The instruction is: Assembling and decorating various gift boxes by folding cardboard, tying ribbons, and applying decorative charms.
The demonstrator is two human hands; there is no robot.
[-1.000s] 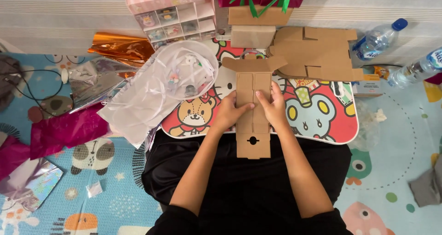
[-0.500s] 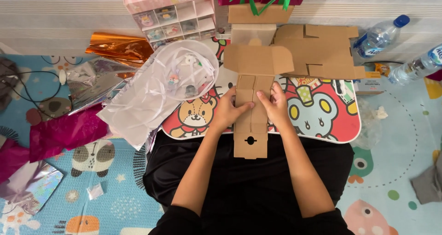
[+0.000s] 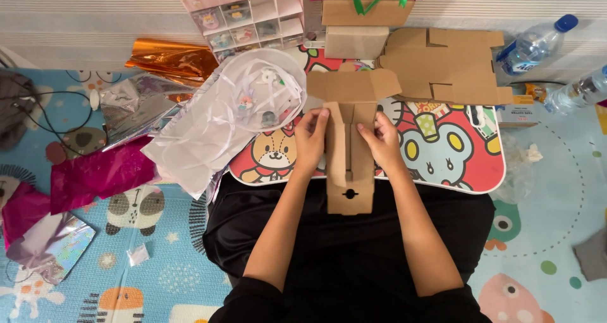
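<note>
Both hands sit at the centre of the frame, closed on a flat brown cardboard box blank (image 3: pixel 349 152). Left hand (image 3: pixel 311 139) grips the blank's left edge with fingers curled over the fold and the thumb on top; right hand (image 3: pixel 381 139) grips the right edge the same way. Side panels of the blank are folded inward along its length. Its upper flaps spread wide in a T shape toward the top of the frame, and its lower end, with a small dark cut-out, overhangs the person's lap, which is clothed in black. The blank rests partly on a low table (image 3: pixel 455 165) with a red rim and cartoon animal prints. At upper right on the table lies a second flat cardboard blank (image 3: pixel 446 67), with a small folded cardboard box (image 3: pixel 356 41) just to its left. A white mesh bag (image 3: pixel 215 120) holding small trinkets lies left of the hands. At upper left lie orange foil (image 3: pixel 171 60), silver foil (image 3: pixel 129 111) and magenta foil (image 3: pixel 101 174). A pink compartment organiser (image 3: pixel 243 16) stands at top centre. Two plastic water bottles lie at far right, one with a blue cap (image 3: pixel 534 44). A patterned play mat (image 3: pixel 95 260) covers the floor.
</note>
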